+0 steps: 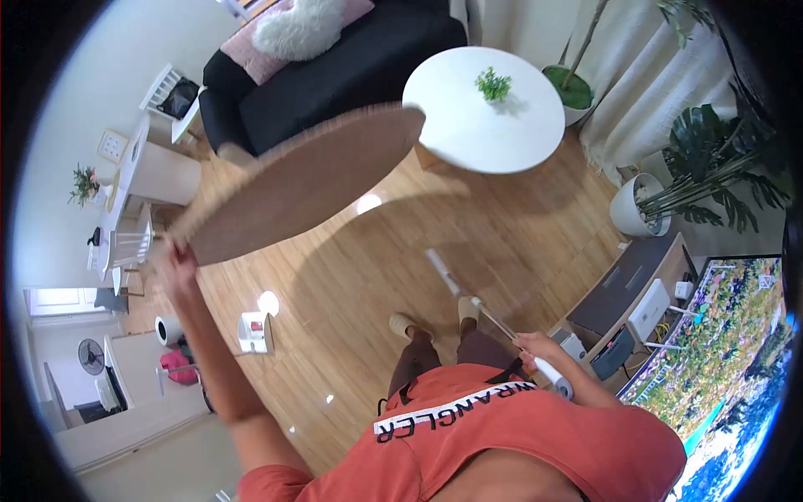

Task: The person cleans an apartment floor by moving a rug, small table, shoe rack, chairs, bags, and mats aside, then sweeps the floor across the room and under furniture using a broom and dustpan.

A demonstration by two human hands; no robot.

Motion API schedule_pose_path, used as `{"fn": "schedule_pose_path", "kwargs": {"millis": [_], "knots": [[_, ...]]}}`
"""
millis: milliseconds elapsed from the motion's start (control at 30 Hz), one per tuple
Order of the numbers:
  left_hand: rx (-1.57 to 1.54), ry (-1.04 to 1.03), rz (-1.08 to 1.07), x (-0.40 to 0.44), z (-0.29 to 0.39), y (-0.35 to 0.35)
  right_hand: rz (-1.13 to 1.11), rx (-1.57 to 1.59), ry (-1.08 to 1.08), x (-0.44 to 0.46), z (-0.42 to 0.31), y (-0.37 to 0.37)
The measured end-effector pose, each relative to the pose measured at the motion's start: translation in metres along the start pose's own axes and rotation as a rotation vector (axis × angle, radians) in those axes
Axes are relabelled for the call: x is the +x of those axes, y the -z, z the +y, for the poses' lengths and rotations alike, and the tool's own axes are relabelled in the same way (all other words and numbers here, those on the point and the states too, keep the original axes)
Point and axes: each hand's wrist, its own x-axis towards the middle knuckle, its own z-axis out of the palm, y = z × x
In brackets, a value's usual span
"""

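My left hand is raised at the left, its fingers closed on the near edge of a large brown round mat. The mat is held up off the floor, tilted, and its edge is slightly blurred. My right hand is closed around the shaft of a white stick cleaner, close to its thick white upper end. Its narrow white head points down toward the floor in front of my feet.
A white round table with a small plant stands ahead, beside a black sofa. Potted plants, a TV cabinet and a lit screen are on the right. A white dustpan-like container stands on the wooden floor.
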Motion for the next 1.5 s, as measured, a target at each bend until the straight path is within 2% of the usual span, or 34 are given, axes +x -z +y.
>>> {"fn": "schedule_pose_path", "kwargs": {"millis": [33,67,133,167,200,233,267,300,333,433,467,533,567,600,633,667,700,733,800,933,1000,1067,1133,1167,1267,1333,1400,1500], "knots": [[-0.079,0.034,0.131,-0.044,-0.026,0.003,0.021,0.176,0.055,-0.014,-0.004,0.007],[-0.164,0.058,0.268,-0.090,-0.053,0.005,0.024,0.179,0.076,-0.021,-0.009,0.014],[-0.258,0.124,0.561,-0.174,-0.105,0.000,0.089,0.644,-0.016,-0.029,-0.021,0.029],[-0.268,0.141,0.656,-0.191,-0.146,0.043,0.035,0.757,0.024,-0.022,-0.028,0.039],[-0.145,0.244,0.540,-0.209,-0.186,0.091,0.027,0.745,0.038,-0.015,-0.036,0.049],[0.090,0.266,0.362,-0.240,-0.216,0.083,-0.116,0.962,0.048,-0.006,-0.048,0.059],[-0.013,0.451,0.559,-0.252,-0.230,0.039,-0.277,1.172,0.051,0.009,-0.063,0.069],[-0.166,0.473,0.914,-0.243,-0.267,0.033,-0.280,1.170,0.154,0.034,-0.072,0.086],[-0.148,0.556,0.761,-0.254,-0.300,0.038,-0.305,1.152,0.166,0.046,-0.091,0.102],[0.139,0.580,0.635,-0.249,-0.398,0.039,-0.287,1.225,0.323,0.076,-0.139,0.134],[-0.166,0.635,0.977,-0.235,-0.408,0.014,-0.307,1.237,0.359,0.084,-0.150,0.149],[-0.186,0.789,0.833,-0.240,-0.465,0.039,-0.336,1.200,0.385,0.115,-0.157,0.190],[-0.191,0.861,0.753,-0.241,-0.457,0.011,-0.351,1.171,0.382,0.124,-0.168,0.205],[0.173,0.872,0.518,-0.258,-0.465,0.029,-0.347,1.165,0.382,0.119,-0.179,0.206],[0.530,0.853,0.288,-0.271,-0.438,0.005,-0.114,1.026,0.549,0.111,-0.189,0.200],[0.659,0.845,0.207,-0.281,-0.428,-0.007,0.111,0.875,0.703,0.109,-0.198,0.196],[0.737,0.833,0.159,-0.292,-0.419,-0.018,-0.018,0.756,0.792,0.117,-0.202,0.211],[0.704,0.827,0.163,-0.295,-0.425,-0.017,-0.025,0.759,0.788,0.125,-0.210,0.221],[0.603,0.810,0.170,-0.308,-0.442,-0.005,0.185,1.026,0.573,0.144,-0.235,0.239],[0.457,0.784,0.212,-0.318,-0.456,-0.030,0.075,1.254,0.531,0.216,-0.281,0.281],[0.444,0.790,0.308,-0.320,-0.466,-0.058,0.151,1.356,0.526,0.257,-0.313,0.286],[0.425,0.792,0.425,-0.320,-0.484,-0.092,0.095,1.477,0.381,0.316,-0.349,0.292],[0.415,0.794,0.533,-0.319,-0.507,-0.126,-0.169,1.378,0.191,0.329,-0.383,0.282],[0.411,0.796,0.581,-0.319,-0.519,-0.141,-0.175,1.387,0.174,0.340,-0.391,0.273],[0.391,0.813,0.673,-0.310,-0.555,-0.180,-0.054,1.224,0.113,0.378,-0.407,0.275],[0.381,0.827,0.709,-0.301,-0.579,-0.199,0.215,1.264,-0.014,0.405,-0.401,0.283],[0.377,0.834,0.731,-0.291,-0.600,-0.213,0.209,1.156,0.015,0.384,-0.398,0.296],[0.370,0.851,0.743,-0.283,-0.624,-0.225,0.025,1.110,0.127,0.400,-0.370,0.319]]}}
